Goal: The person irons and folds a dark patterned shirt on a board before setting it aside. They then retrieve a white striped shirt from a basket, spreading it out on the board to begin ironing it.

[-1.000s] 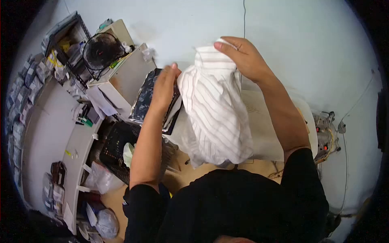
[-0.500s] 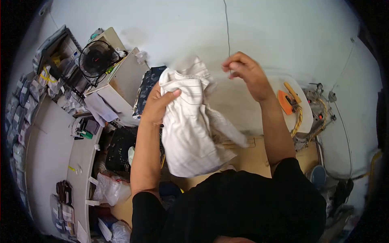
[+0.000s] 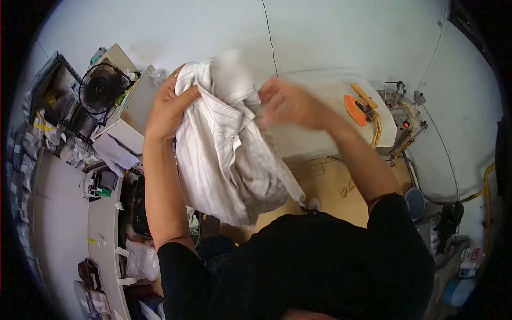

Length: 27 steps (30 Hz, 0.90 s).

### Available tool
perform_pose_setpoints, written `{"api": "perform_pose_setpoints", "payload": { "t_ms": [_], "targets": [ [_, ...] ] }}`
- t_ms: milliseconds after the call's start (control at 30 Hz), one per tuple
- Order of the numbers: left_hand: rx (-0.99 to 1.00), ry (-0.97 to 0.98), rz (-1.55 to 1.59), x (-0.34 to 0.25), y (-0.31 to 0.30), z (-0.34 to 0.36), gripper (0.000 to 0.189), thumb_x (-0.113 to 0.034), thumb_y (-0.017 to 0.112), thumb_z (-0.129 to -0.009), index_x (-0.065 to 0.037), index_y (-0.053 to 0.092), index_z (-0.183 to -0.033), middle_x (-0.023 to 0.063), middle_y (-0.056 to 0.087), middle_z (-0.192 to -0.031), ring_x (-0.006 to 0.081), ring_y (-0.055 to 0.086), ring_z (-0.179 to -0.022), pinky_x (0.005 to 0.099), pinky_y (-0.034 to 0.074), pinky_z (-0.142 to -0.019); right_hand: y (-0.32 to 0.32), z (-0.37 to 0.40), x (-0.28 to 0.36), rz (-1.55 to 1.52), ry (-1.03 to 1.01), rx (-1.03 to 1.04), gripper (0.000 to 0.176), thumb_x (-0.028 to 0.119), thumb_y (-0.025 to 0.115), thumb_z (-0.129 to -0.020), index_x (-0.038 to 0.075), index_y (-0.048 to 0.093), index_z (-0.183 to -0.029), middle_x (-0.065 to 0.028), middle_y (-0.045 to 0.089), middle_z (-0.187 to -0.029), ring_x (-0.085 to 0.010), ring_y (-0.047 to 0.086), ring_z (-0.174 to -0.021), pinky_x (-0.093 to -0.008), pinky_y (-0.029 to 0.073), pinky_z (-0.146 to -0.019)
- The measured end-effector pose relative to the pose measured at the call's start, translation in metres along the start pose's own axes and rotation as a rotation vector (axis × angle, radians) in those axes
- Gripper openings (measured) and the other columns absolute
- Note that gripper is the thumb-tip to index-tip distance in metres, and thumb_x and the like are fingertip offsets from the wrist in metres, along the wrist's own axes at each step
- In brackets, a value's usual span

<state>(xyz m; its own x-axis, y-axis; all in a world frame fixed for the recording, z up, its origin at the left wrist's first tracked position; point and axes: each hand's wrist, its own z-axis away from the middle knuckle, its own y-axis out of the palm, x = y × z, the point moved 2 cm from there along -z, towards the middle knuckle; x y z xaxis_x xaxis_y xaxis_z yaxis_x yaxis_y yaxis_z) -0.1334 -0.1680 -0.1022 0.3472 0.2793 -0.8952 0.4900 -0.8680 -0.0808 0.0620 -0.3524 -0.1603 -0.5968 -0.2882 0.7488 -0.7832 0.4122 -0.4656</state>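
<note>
A white shirt with thin grey stripes [image 3: 210, 170] hangs in loose folds in front of my body. My left hand [image 3: 168, 109] is closed on its upper left edge, thumb on the near side and fingers behind the cloth. Just right of the shirt's upper part is my right hand [image 3: 293, 104], smeared by motion; its fingers are too blurred to show whether they touch the fabric. A pale blurred patch tops the shirt, and its detail cannot be made out.
Behind the shirt stands a white ironing board [image 3: 304, 141], with an orange-based iron [image 3: 358, 110] at its right end. To the left are a black fan [image 3: 101, 88], a cabinet [image 3: 133, 114] and shelves of bagged goods. A bucket [image 3: 414, 201] stands on the floor at right.
The shirt and my left hand have moved left and up in view, and the shirt has opened out wider. My right hand has swung down and left toward it. The camera view has shifted.
</note>
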Motion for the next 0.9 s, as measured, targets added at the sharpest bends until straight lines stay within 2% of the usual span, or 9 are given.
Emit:
{"api": "perform_pose_setpoints", "payload": {
  "t_ms": [133, 267, 433, 600, 667, 767, 833, 867, 900],
  "targets": [
    [0.014, 0.004, -0.126, -0.007, 0.008, -0.011, 0.043, -0.008, 0.071, -0.084, 0.002, 0.058, -0.124, 0.0035, 0.067, -0.107, 0.0113, 0.061, -0.097, 0.0265, 0.047, -0.089, 0.052, 0.016, -0.082, 0.278, 0.033, 0.346, 0.047, 0.028, 0.067, -0.088, 0.003, 0.056, -0.126, -0.0119, 0.060, -0.123, -0.0275, 0.057, -0.114, -0.0385, 0.044, -0.099],
    [-0.009, -0.004, -0.407, -0.016, -0.023, -0.019, 0.038, -0.003, 0.069, -0.082, 0.002, 0.060, -0.118, 0.0027, 0.066, -0.102, 0.0104, 0.060, -0.096, 0.0258, 0.046, -0.088, -0.068, -0.014, -0.124, 0.160, 0.194, -0.144, 0.041, 0.019, 0.054, -0.094, -0.001, 0.054, -0.129, -0.0150, 0.056, -0.130, -0.0275, 0.051, -0.123, -0.0383, 0.039, -0.105],
    [0.035, -0.217, -0.908, -0.011, -0.044, -0.027, 0.014, -0.001, 0.068, -0.083, 0.000, 0.060, -0.095, 0.0003, 0.058, -0.089, 0.0093, 0.053, -0.085, 0.0226, 0.042, -0.077, -0.196, -0.029, -0.069, 0.074, -0.134, -0.199, 0.014, 0.005, 0.058, -0.086, 0.001, 0.064, -0.099, 0.0002, 0.063, -0.087, -0.0068, 0.055, -0.082, -0.0209, 0.044, -0.076],
    [-0.328, -0.023, -0.805, 0.003, -0.029, -0.008, 0.007, -0.002, 0.065, -0.086, -0.002, 0.061, -0.092, -0.0009, 0.058, -0.088, 0.0075, 0.052, -0.083, 0.0217, 0.040, -0.075, -0.231, 0.014, -0.057, 0.096, -0.183, -0.175, 0.011, 0.000, 0.064, -0.082, 0.002, 0.066, -0.092, -0.0001, 0.063, -0.086, -0.0077, 0.056, -0.079, -0.0214, 0.044, -0.073],
    [-0.534, 0.034, -0.438, 0.037, -0.030, 0.000, 0.008, -0.003, 0.065, -0.089, -0.003, 0.064, -0.096, -0.0019, 0.059, -0.090, 0.0070, 0.052, -0.083, 0.0220, 0.041, -0.076, -0.234, 0.015, -0.076, 0.033, -0.193, -0.170, 0.009, -0.001, 0.066, -0.081, 0.002, 0.067, -0.089, -0.0001, 0.063, -0.084, -0.0077, 0.055, -0.078, -0.0214, 0.044, -0.072],
    [-0.573, -0.237, -0.617, 0.125, -0.026, -0.014, 0.017, -0.014, 0.070, -0.089, -0.003, 0.067, -0.102, -0.0047, 0.060, -0.091, 0.0052, 0.051, -0.073, 0.0214, 0.042, -0.063, -0.206, 0.006, -0.161, 0.023, 0.059, -0.099, 0.010, 0.008, 0.071, -0.083, 0.000, 0.066, -0.087, -0.0039, 0.062, -0.078, -0.0103, 0.057, -0.077, -0.0260, 0.045, -0.071],
    [-0.579, -0.377, -0.851, 0.201, -0.019, -0.023, 0.018, -0.012, 0.069, -0.085, -0.004, 0.069, -0.100, 0.0051, 0.063, -0.089, 0.0158, 0.059, -0.075, 0.0287, 0.047, -0.068, -0.171, -0.004, -0.238, 0.246, 0.236, -0.109, 0.015, 0.014, 0.073, -0.082, 0.005, 0.066, -0.092, -0.0079, 0.065, -0.085, -0.0206, 0.060, -0.078, -0.0324, 0.047, -0.076],
    [-0.438, -0.112, -1.421, 0.240, -0.017, -0.023, 0.025, -0.011, 0.068, -0.081, -0.008, 0.069, -0.106, 0.0109, 0.065, -0.100, 0.0284, 0.062, -0.093, 0.0381, 0.048, -0.080, -0.149, 0.000, -0.279, 0.330, 0.311, -0.124, 0.017, 0.015, 0.072, -0.083, 0.006, 0.067, -0.096, -0.0087, 0.065, -0.090, -0.0245, 0.061, -0.084, -0.0351, 0.048, -0.080],
    [-0.464, -0.314, -1.482, 0.258, 0.009, -0.025, 0.034, -0.010, 0.069, -0.079, -0.014, 0.068, -0.112, 0.0122, 0.064, -0.109, 0.0340, 0.058, -0.107, 0.0445, 0.045, -0.090, -0.127, 0.011, -0.311, 0.523, 0.214, -0.109, 0.020, 0.016, 0.071, -0.083, 0.008, 0.066, -0.100, -0.0096, 0.063, -0.096, -0.0275, 0.060, -0.092, -0.0382, 0.048, -0.083]
  ]
}}
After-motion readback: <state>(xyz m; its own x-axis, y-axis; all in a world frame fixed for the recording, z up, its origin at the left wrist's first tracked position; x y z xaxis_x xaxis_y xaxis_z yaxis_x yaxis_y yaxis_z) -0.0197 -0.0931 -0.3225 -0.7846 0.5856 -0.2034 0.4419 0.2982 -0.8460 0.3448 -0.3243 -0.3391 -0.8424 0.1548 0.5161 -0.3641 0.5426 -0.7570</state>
